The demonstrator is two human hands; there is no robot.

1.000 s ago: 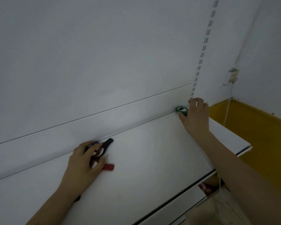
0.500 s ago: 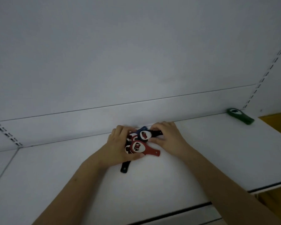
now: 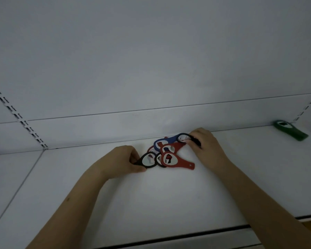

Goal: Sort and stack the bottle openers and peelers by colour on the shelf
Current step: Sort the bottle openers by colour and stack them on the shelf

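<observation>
A tangle of flat bottle openers lies on the white shelf [image 3: 169,198] near the back wall. A red opener [image 3: 181,163] sits at the front of the pile, with a blue opener [image 3: 170,140] and other red ones behind it. My left hand [image 3: 122,161] pinches the handle of a black opener [image 3: 148,160] at the pile's left edge. At the pile's back right, my right hand [image 3: 205,144] pinches the handle of another black opener [image 3: 184,138]. A green opener [image 3: 291,130] lies alone at the far right against the back wall.
The white back panel [image 3: 151,60] rises right behind the pile. Slotted uprights [image 3: 18,119] run down at the left and at the far right. The shelf's front edge [image 3: 187,235] crosses the bottom of the view. A neighbouring shelf section lies to the left.
My hands have spread apart from the pile. The left hand has drawn a black opener out to the left, and the right has taken another black one at the back right.
</observation>
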